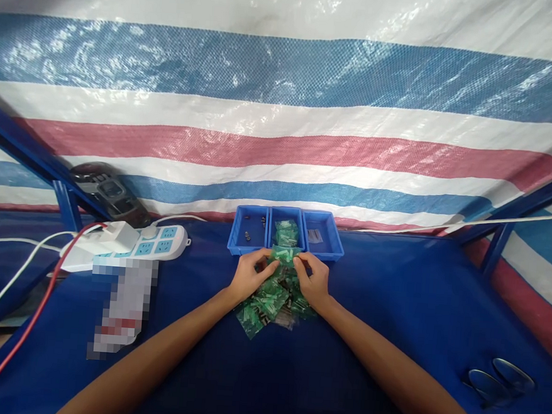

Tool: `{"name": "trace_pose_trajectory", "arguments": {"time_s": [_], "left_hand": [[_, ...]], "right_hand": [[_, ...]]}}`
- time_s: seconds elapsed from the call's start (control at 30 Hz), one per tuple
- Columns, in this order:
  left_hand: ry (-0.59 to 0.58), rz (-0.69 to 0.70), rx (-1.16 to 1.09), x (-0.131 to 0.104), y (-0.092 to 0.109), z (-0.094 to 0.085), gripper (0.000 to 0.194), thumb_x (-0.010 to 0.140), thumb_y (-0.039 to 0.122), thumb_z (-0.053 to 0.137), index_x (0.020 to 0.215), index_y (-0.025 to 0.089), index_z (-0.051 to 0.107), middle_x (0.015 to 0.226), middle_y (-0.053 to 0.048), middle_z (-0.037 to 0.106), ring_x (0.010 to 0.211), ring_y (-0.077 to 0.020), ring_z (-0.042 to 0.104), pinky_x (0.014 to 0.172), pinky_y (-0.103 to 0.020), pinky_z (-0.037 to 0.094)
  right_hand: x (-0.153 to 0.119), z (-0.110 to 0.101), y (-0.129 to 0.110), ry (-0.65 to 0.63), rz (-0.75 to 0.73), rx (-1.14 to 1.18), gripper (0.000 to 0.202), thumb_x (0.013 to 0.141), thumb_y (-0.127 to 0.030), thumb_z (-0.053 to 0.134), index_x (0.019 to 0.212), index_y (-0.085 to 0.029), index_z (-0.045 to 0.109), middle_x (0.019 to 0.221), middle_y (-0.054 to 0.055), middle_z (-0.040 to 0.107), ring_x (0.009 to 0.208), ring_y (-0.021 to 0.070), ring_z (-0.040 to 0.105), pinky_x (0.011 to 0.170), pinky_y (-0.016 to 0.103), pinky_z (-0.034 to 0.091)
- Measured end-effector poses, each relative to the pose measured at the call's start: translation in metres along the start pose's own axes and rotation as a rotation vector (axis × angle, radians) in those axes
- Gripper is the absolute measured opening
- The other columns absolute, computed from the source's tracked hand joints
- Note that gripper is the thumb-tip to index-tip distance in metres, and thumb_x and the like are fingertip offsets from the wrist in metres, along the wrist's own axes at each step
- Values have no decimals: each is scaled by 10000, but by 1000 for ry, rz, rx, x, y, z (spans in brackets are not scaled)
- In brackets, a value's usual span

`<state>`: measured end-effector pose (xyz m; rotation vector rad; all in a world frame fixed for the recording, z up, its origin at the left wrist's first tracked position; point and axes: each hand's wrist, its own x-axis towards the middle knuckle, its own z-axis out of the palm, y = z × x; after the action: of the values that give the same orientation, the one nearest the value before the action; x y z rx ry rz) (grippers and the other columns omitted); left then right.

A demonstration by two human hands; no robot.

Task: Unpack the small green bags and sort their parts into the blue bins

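Note:
Between my left hand [252, 273] and my right hand [313, 279] is a small green plastic bag [284, 254], pinched at either side by thumb and fingers. Whitish pieces show inside it. Below my hands lies a pile of similar green bags [269, 298] on the blue table. Just beyond my fingertips stand three blue bins in a row. The left bin [237, 229] holds a few small metal parts, and the middle bin [282, 213] holds green bags. In the right bin [330, 239] lies a small clear bag with thin pieces.
A white power strip [176, 241] with plugs and cables is at the left, near a dark device [109, 189]. A blurred pale item [127, 304] lies below it. Eyeglasses [500, 381] rest at the right. A striped sheet [282, 119] hangs behind the blue table [391, 316].

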<state>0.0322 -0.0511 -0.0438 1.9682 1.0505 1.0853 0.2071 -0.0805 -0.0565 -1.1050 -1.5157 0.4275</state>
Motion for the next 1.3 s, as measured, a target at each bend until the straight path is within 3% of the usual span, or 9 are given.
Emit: {"name": "trace_pose_trajectory", "arguments": {"time_s": [0.37, 0.63, 0.8, 1.2, 1.3], "left_hand": [[-2, 36, 35, -2, -5, 0, 215, 848, 351, 538, 897, 157, 618, 688, -7, 589, 527, -91, 490, 522, -205, 405], [-65, 27, 72, 1, 0, 2, 226, 827, 358, 570, 932, 161, 608, 582, 26, 514, 487, -88, 474, 494, -196, 396], [-69, 40, 142, 2, 2, 3, 240, 839, 378, 551, 837, 152, 633, 535, 29, 491, 492, -94, 474, 484, -196, 367], [-76, 56, 64, 1, -4, 1, 219, 844, 332, 559, 817, 143, 667, 641, -21, 597, 561, -116, 501, 525, -222, 398], [-79, 46, 52, 1, -4, 1, 225, 845, 343, 557, 865, 147, 665, 630, -18, 592, 531, -111, 493, 508, -222, 401]], "right_hand": [[3, 0, -1, -175, 29, 40, 194, 875, -330, 508, 809, -167, 590, 640, 8, 509, 531, 121, 466, 508, 243, 376], [1, 1, -3, -124, 27, -25, 248, 880, -340, 494, 709, -171, 550, 564, -11, 471, 495, 115, 439, 488, 239, 344], [1, 0, -2, -100, 35, -20, 321, 875, -372, 498, 616, -184, 463, 522, -29, 411, 481, 109, 416, 483, 233, 339], [3, 0, 2, -206, 25, 7, 245, 903, -363, 467, 801, -171, 579, 653, 18, 543, 550, 133, 488, 531, 250, 378], [3, 1, 3, -195, 8, -16, 262, 914, -363, 444, 775, -175, 562, 625, 7, 509, 532, 130, 461, 517, 248, 359]]}}
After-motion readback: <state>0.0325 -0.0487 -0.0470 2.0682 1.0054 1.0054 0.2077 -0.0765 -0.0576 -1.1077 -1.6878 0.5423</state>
